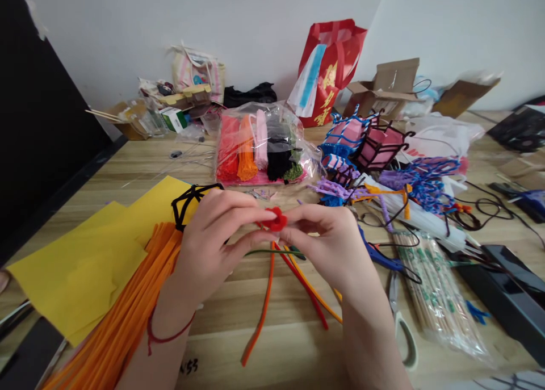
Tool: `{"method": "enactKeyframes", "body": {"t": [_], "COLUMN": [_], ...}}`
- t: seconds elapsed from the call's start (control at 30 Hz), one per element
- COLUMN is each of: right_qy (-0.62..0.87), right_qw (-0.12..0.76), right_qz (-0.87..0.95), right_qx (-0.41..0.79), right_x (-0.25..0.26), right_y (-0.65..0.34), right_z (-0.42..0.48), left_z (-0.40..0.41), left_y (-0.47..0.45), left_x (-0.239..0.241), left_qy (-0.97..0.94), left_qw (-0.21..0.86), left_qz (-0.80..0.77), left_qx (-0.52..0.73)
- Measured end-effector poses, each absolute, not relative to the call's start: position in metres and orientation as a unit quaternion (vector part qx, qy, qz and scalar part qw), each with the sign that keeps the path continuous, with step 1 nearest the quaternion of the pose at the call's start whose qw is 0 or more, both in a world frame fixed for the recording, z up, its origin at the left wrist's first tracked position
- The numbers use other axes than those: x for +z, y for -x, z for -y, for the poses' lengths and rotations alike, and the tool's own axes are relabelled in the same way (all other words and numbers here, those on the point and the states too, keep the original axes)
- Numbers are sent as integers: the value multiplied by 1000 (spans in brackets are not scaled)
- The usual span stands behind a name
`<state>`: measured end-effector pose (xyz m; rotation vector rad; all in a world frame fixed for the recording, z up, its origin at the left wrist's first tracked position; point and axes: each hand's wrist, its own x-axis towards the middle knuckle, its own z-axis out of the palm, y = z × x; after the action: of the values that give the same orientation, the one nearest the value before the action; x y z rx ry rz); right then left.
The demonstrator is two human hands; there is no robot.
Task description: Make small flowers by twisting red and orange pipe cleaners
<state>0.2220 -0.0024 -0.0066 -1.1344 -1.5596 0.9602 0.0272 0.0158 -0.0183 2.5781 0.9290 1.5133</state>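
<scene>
Tabletop [221, 333] of pale striped wood, white wall [255, 38] behind. Red flower-like piece [277, 219] held over mid-table, pinched narrowly between thumb and fingers of left hand [219, 225] and right hand [327, 239]. Orange stem [269, 288] lies below. Left side: yellow sheets [76, 265], orange bundle [128, 310]. Beyond the hands: clear bag [310, 157] of coloured bundles. Red bag [330, 89] stands near wall. Right side: scissors [393, 293] beside wrapped sticks [443, 293]; pink-panelled frames [381, 146] farther back.
</scene>
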Motion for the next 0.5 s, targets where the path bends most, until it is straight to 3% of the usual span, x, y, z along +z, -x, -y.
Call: {"method": "enactKeyframes", "body": {"t": [0.17,0.5], "right_qy": [436,455], "right_qw": [496,472], "right_qz": [596,658], "right_qx": [456,369], "right_x": [-3,-3], "right_y": [-222,-218], "right_z": [2,6], "left_z": [-11,-11], "left_y": [-26,-25], "left_x": [-11,-13], "left_qy": [-811,-831], "left_qw": [-30,-58], "left_qz": [-289,-276], "left_qx": [508,479]}}
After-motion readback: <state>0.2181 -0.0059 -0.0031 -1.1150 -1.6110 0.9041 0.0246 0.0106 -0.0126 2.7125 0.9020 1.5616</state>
